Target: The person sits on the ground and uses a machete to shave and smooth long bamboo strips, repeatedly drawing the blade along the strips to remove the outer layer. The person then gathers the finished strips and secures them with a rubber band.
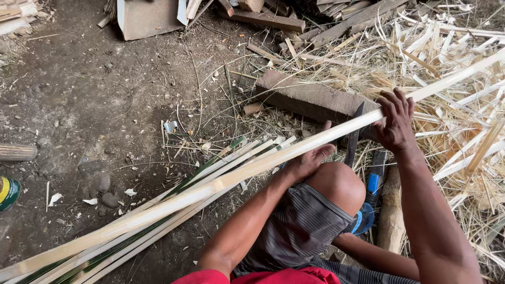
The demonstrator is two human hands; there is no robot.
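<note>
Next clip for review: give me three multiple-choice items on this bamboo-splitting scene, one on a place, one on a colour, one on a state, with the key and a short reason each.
1. Where does the wooden block lie?
A. on the dirt beyond the long bamboo strip
B. on the person's knee
C. on top of the can

2. What colour is the cloth at the bottom edge?
A. white
B. red
C. yellow

3. How does the right hand meet the strip?
A. it hangs clear of it
B. it lies flat on the ground
C. it grips the strip from above

Key: 1 A, the block sits on the ground behind the strip, by the shavings. 2 B, a red hem shows below the grey striped shorts. 3 C, the fingers curl over the strip while the left hand supports it near the knee.
</note>
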